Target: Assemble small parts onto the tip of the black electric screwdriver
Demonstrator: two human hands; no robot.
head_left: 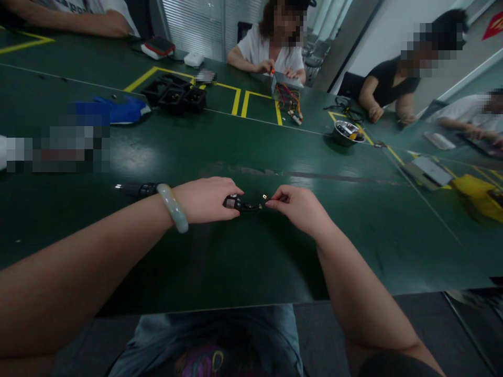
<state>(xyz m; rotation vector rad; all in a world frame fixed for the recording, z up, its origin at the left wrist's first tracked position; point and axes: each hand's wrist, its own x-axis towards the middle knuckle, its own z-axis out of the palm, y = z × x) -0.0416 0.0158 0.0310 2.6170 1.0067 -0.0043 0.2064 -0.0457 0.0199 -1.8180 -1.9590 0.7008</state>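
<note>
And here, on one green table [243, 262], two bare hands are kept busy! One small black part [231, 202] is gripped by the left hand [208, 200], thumb and fingers closed around it, just above the tabletop or on it; which, cannot be told. From its right end one short dark cable [248, 208] is led across to the right hand [298, 207], and its far end is pinched there between thumb and fingertips, with one small shiny metal tip [264, 197] seen just beside them. One bangle [173, 208] is worn on the left wrist, and past it one black ridged cylinder [137, 189] is seen; whether it is joined to the part is hidden by the hand. Farther off, one metal bowl [348, 133] and one blue glove [118, 110] are spotted, and at least four people are seated around
</note>
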